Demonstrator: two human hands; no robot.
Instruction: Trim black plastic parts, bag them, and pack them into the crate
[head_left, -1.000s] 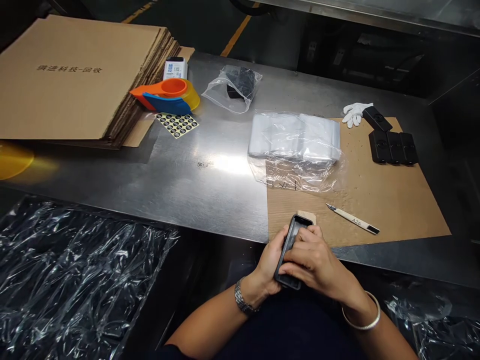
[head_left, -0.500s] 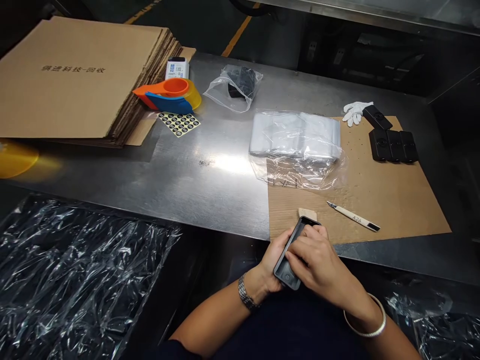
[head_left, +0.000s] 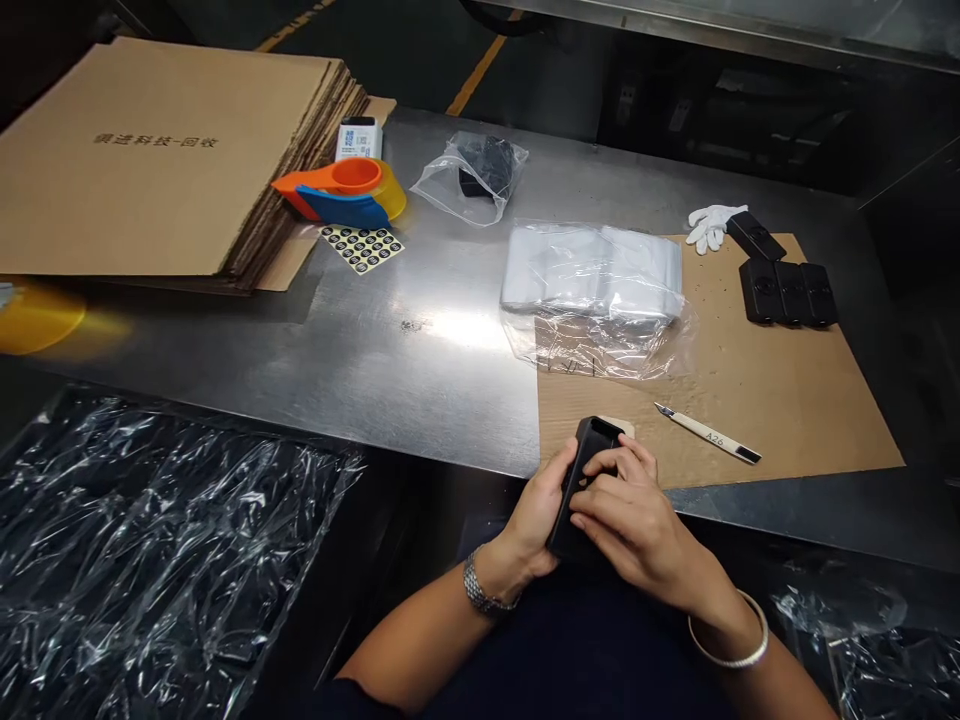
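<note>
A black rectangular case [head_left: 592, 440] is tilted over the table's front edge. My left hand [head_left: 534, 515] is closed round its left side. The fingers of my right hand [head_left: 630, 510] are bent over the case's face and touch it; its thumb lies near the lower part. A pale wooden piece [head_left: 621, 426] shows just behind the case, on the cardboard sheet [head_left: 787, 400]. To the right of my hands lies a craft knife [head_left: 709, 433] with a pale handle marked A26.
Clear plastic bags [head_left: 592, 275] lie beyond my hands. Black cases [head_left: 789, 292] and a white glove [head_left: 709, 228] are at right. A cardboard stack [head_left: 165, 170], tape dispenser [head_left: 341, 195], sticker sheet [head_left: 365, 248] and bagged black item [head_left: 484, 168] stand farther left.
The case has turned in my hands, so its grey, hollow inside shows less and its black side shows more. The right fingers have spread a little over it.
</note>
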